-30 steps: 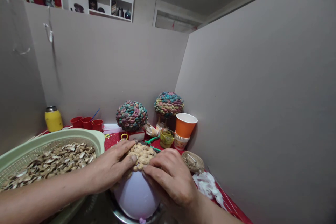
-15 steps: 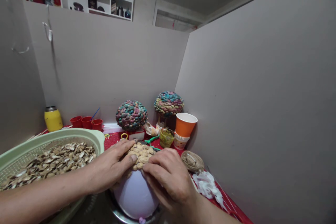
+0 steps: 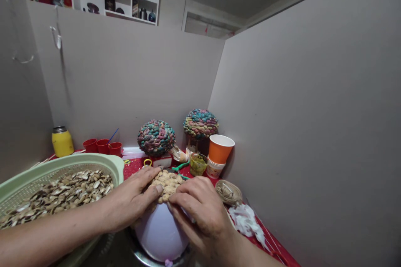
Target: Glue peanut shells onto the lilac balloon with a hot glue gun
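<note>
A pale purple balloon [image 3: 161,231] sits knot toward me in a metal bowl [image 3: 140,255], its upper part covered with unshelled peanuts [image 3: 166,182]. My left hand [image 3: 130,200] lies over the left side of the peanut layer, thumb and fingers apart, the thumb tip resting on the peanuts. On the right side, my right hand [image 3: 203,210] is closed, its fingertips pinched at a peanut on the layer's lower edge. That peanut is mostly hidden by the fingers.
A green basket [image 3: 120,169] of shells stands left. Behind are a yellow jar [image 3: 62,142], red cups [image 3: 102,146], two colourful peanut-covered domes [image 3: 156,137] [image 3: 200,124], an orange cup [image 3: 220,150] and a glass [image 3: 198,164]. Twine [image 3: 228,192] and white plastic [image 3: 247,220] lie right.
</note>
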`<state>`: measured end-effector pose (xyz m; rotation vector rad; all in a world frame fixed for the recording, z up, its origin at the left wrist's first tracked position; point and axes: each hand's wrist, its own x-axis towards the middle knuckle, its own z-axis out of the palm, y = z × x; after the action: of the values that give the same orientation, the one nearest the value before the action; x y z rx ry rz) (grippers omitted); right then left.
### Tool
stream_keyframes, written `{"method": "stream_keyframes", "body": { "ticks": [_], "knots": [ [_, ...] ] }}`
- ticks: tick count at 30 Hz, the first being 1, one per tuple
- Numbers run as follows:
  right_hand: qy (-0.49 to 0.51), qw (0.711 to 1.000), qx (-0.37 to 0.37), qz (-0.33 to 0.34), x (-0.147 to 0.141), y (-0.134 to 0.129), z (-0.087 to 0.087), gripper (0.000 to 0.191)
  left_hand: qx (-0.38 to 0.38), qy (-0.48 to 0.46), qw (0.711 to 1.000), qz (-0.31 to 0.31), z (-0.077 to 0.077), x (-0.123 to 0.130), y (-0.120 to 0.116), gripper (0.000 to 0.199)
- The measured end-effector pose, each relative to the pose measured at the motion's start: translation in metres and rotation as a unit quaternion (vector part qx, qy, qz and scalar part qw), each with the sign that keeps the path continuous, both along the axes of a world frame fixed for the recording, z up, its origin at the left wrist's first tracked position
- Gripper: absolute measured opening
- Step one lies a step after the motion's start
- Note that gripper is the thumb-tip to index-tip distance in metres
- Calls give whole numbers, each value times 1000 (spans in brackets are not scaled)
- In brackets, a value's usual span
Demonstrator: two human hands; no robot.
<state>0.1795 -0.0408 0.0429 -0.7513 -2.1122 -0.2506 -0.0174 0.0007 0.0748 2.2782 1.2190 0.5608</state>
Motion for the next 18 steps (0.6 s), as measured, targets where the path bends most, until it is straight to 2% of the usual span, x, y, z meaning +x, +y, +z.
{"method": "stream_keyframes", "body": {
  "ticks": [11, 18],
  "knots": [
    [9, 1000, 13, -22, -2, 2, 1, 6, 17, -10, 1000, -17, -6, -6, 4, 69],
    [12, 1000, 2, -9, 1, 1, 0, 8, 19, -22, 999, -21, -5, -5, 3, 68]
  ]
}}
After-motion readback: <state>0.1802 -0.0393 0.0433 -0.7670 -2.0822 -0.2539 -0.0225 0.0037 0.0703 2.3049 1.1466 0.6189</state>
